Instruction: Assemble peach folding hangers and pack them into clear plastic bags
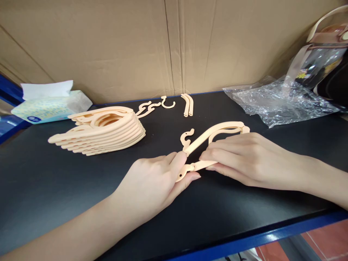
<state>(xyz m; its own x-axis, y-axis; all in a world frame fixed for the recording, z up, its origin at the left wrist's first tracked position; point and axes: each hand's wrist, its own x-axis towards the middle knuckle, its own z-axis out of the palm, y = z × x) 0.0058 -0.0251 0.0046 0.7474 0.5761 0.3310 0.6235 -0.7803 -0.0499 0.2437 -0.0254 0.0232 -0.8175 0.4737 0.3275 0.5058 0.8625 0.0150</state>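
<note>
A cream plastic folding clothes hanger (214,131) is held low over the black table, between both hands. My left hand (153,179) is closed on its near left end, where a rounded tip with a small hole shows beside the thumb. My right hand (251,161) grips the hanger's lower bar and covers part of the inner curve. A cream hook (186,137) shows just beyond my left fingers; whether it is joined to the hanger I cannot tell. To the left lies a stack of several matching folded hangers (116,136).
Behind the stack are loose hook pieces (149,108), another hook (169,105) and curved bars (187,105). A tissue pack (51,105) sits back left. Crumpled clear plastic (280,103) and a handled bottle (323,65) stand back right. Cardboard (122,47) backs the table (81,206).
</note>
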